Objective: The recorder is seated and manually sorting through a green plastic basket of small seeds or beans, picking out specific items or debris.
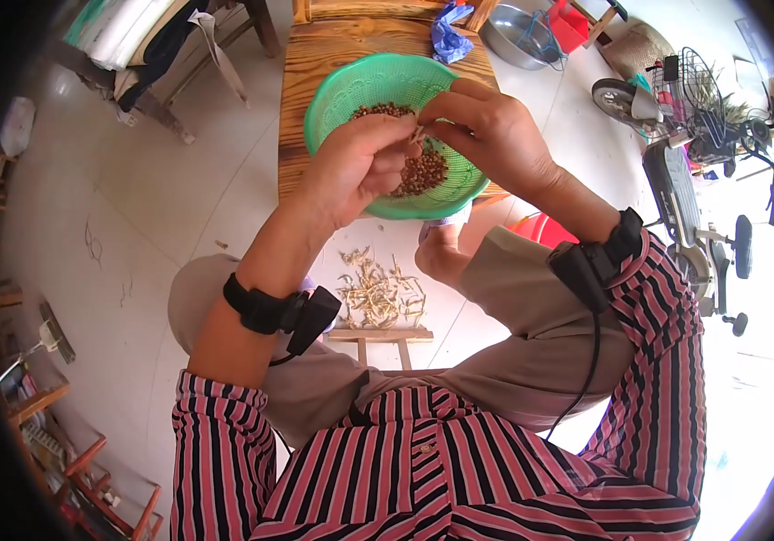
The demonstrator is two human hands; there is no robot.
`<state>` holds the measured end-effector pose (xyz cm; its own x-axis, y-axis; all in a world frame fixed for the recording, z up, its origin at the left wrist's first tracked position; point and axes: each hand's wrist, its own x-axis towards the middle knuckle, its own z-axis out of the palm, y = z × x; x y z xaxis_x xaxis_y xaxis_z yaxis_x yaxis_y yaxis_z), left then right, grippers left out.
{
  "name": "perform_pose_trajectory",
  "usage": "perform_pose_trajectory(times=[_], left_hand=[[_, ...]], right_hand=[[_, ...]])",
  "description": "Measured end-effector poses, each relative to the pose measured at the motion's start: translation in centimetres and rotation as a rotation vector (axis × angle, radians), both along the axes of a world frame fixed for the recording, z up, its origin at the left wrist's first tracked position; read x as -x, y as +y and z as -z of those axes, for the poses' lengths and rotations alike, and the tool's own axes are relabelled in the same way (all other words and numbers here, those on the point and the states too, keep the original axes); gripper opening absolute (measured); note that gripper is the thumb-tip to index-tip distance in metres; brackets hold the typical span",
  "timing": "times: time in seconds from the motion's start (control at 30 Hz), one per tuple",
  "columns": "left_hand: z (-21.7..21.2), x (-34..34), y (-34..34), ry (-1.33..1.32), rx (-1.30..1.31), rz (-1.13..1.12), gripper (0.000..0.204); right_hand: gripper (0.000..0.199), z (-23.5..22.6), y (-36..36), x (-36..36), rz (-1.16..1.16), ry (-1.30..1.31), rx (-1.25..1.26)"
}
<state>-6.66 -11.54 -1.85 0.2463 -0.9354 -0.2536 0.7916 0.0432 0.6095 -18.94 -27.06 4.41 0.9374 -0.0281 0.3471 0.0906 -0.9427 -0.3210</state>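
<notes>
Pointing roughly fore-and-aft, pale pod (419,134)

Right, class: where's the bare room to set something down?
Bare wood shows on the bench beyond the green basket, left of the blue plastic. Floor opens between draped stand and left knee. Crowded: the basket, seeds beneath left hand and right hand; the husk pile.

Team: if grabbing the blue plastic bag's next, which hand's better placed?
Right, probably. The right hand is nearer the blue plastic bag; the left hand sits lower and farther left in view. Both meet over the green basket, at a small pale piece.
</notes>
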Motion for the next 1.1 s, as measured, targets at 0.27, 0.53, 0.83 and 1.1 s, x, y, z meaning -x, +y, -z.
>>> perform_pose_trajectory(times=[0.27,0.53,0.83,1.1], left_hand=[[-0.6,0.2,0.1,-0.072,-0.052,-0.095,0.009],[-0.8,-0.4,0.2,0.132,-0.012,-0.107,0.007],[-0.7,0.2,-0.2,-0.267,-0.098,-0.241,0.006],[-1.1,-0.4,-0.4,0.016,0.001,-0.179,0.009]], right_hand=[[0.014,-0.1,0.1,0.1,-0.017,-0.035,0.018],[0.012,0.6,-0.1,0.0,0.035,-0.008,-0.075],[0.014,0.6,-0.2,-0.1,0.265,0.392,-0.726],[0.014,0.1,-0.6,-0.1,0.189,0.528,-1.602]])
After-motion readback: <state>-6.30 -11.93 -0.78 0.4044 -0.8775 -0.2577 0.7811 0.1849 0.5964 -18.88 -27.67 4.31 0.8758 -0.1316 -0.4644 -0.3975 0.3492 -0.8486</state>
